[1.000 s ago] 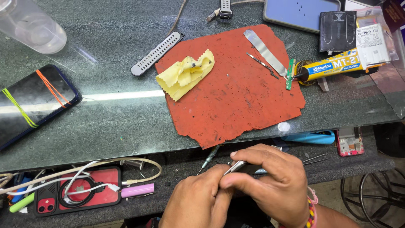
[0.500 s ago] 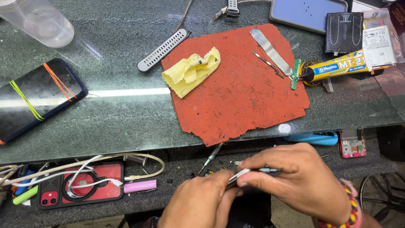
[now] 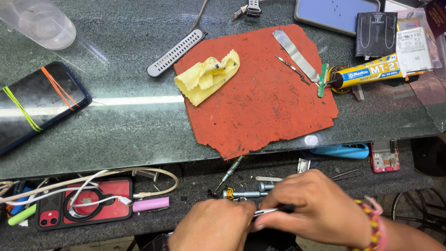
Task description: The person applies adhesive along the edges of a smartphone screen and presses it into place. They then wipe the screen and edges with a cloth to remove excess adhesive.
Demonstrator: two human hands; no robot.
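While the tweezers (image 3: 265, 212) are pinched between the left hand (image 3: 214, 227) and right hand (image 3: 312, 208) — held together — whatever is gripped could be flicked among the screwdrivers (image 3: 246, 193) if the grip slips.

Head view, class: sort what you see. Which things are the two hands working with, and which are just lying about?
In hand:
left hand
right hand
thin metal tool, pinched between both hands

Lying about:
red mat
yellow cloth
grey watch strap
glue tube
metal spudger
banded phone
pink cylinder

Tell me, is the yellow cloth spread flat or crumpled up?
Crumpled. The yellow cloth lies bunched in folds on the red mat, not flat.
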